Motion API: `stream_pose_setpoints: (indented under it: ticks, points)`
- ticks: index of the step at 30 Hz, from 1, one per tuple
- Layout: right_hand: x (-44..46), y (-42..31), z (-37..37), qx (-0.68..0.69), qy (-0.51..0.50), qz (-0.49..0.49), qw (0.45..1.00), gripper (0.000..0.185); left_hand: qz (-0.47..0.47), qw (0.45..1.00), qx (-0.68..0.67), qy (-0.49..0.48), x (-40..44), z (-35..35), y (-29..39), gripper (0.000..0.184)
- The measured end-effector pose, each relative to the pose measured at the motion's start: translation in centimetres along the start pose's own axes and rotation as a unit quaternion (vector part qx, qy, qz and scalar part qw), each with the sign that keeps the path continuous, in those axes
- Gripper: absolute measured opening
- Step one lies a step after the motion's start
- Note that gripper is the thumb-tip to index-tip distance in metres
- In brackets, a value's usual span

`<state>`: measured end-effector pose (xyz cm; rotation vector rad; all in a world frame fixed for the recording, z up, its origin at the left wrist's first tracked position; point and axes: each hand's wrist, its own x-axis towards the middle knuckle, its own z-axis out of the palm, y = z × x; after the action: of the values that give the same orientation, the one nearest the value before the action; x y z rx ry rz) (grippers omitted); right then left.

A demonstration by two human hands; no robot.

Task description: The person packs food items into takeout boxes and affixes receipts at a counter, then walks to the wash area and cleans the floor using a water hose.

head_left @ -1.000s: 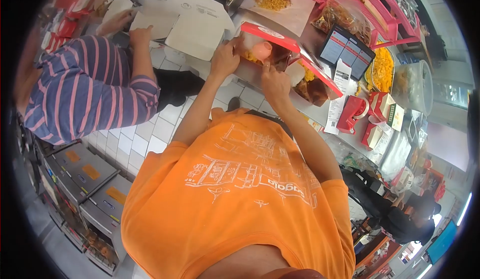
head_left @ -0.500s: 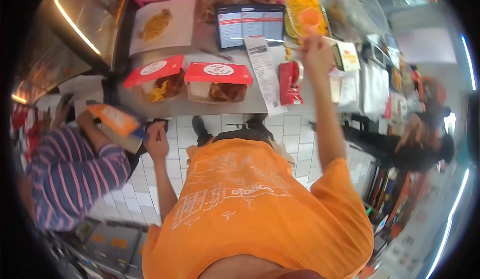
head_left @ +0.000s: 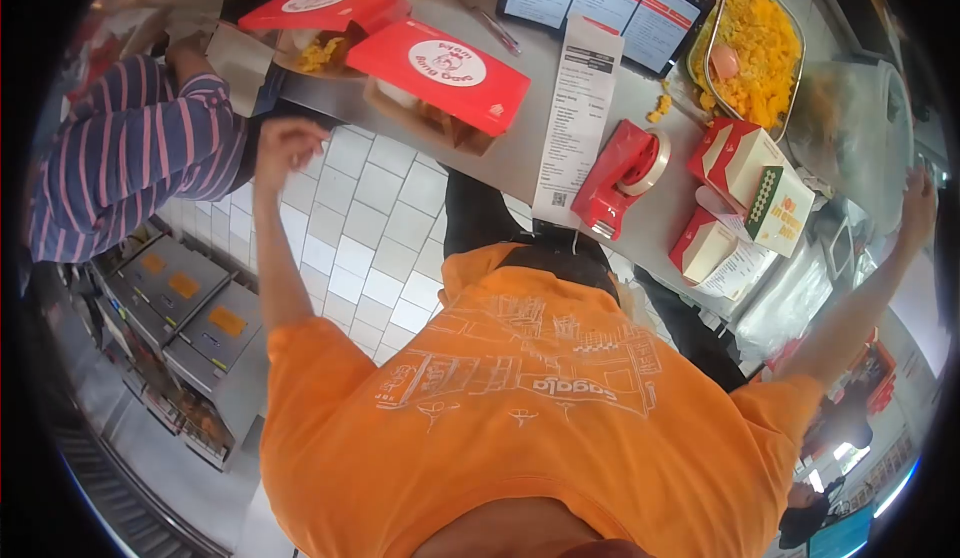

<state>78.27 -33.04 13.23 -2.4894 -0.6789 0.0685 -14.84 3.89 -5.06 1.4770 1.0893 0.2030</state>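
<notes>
My left hand (head_left: 288, 150) hangs in the air in front of the counter edge, holding nothing, its fingers loosely bent and apart. The nearest things to it are two red-lidded takeaway boxes, one (head_left: 335, 6) with yellow food showing and one (head_left: 447, 70) closer to me. My right hand (head_left: 918, 210) is stretched out to the far right, beside a clear plastic tub (head_left: 850, 138). Its fingers are small and blurred there, so any grip is unclear. An orange cup (head_left: 723, 62) lies in a metal tray (head_left: 800, 50) of yellow crumbly food.
A long receipt (head_left: 575, 123), a red tape dispenser (head_left: 622, 183), a tablet (head_left: 605, 8) and a pen (head_left: 490, 26) lie on the counter. Folded red-and-white cartons (head_left: 735, 173) stand at its right. A person in a striped shirt (head_left: 140, 158) is close on my left.
The orange cup has left my right hand and now lies in the yellow food. That hand has swung far right. My left hand has risen a little, and the view has turned.
</notes>
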Motion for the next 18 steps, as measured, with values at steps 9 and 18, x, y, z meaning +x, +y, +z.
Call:
stream_pose_setpoints:
  ticks: [9,18]
  points:
    - [14.5,6.8,7.6,-0.316,-0.213,-0.225,0.897,0.037,-0.231,0.956,0.167,0.064,-24.4,24.3,-28.1,0.016]
    - [8.5,1.5,1.8,-0.27,0.003,-0.261,0.927,0.032,-0.307,0.909,0.258,-0.11,-32.8,33.8,-27.2,0.019]
